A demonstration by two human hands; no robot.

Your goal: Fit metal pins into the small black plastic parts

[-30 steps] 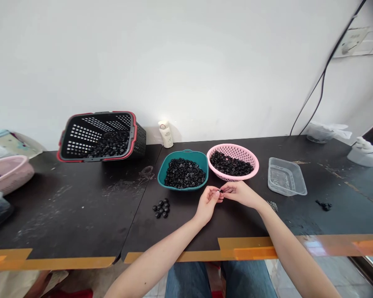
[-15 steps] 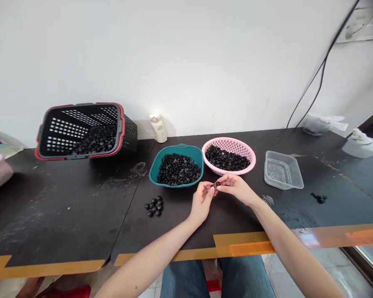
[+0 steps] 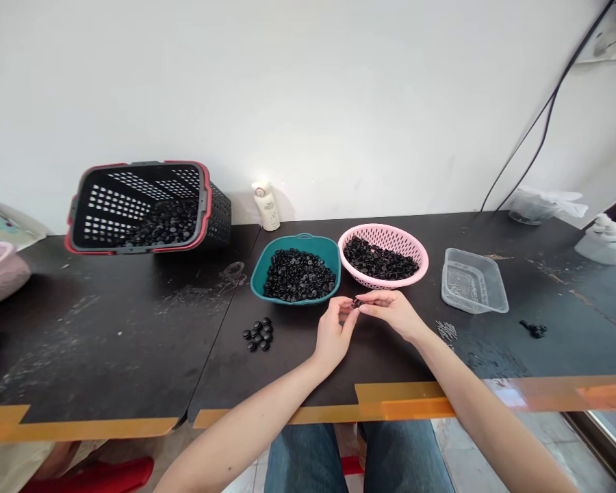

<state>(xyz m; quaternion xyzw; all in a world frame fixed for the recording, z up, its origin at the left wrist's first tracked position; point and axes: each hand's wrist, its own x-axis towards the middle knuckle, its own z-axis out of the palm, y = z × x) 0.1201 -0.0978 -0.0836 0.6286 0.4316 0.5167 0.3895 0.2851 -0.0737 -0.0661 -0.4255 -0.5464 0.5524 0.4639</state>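
Fingertip to fingertip, my left hand (image 3: 335,332) and my right hand (image 3: 391,313) pinch a small black round part (image 3: 356,303) just in front of the baskets. The fingers cover most of it, so its exact kind does not show. Behind my left hand stands a teal basin (image 3: 257,279) full of small black round parts. A pink strainer basket (image 3: 424,263) behind my right hand holds black ring-like parts. Several glossy black round caps (image 3: 258,335) lie grouped on the table left of my hands. Thin metal pins (image 3: 446,331) lie beside my right forearm.
A clear plastic tub (image 3: 499,291) with a few pins stands at right, near a little pile of black pieces (image 3: 534,329). A dark basket (image 3: 205,205) of black parts leans at left beside a white bottle (image 3: 267,207). Tape (image 3: 405,402) covers the table's front edge.
Both hands stay together at the same spot, with their fingers slightly shifted and closer around the small black part. The whole view has moved a little.
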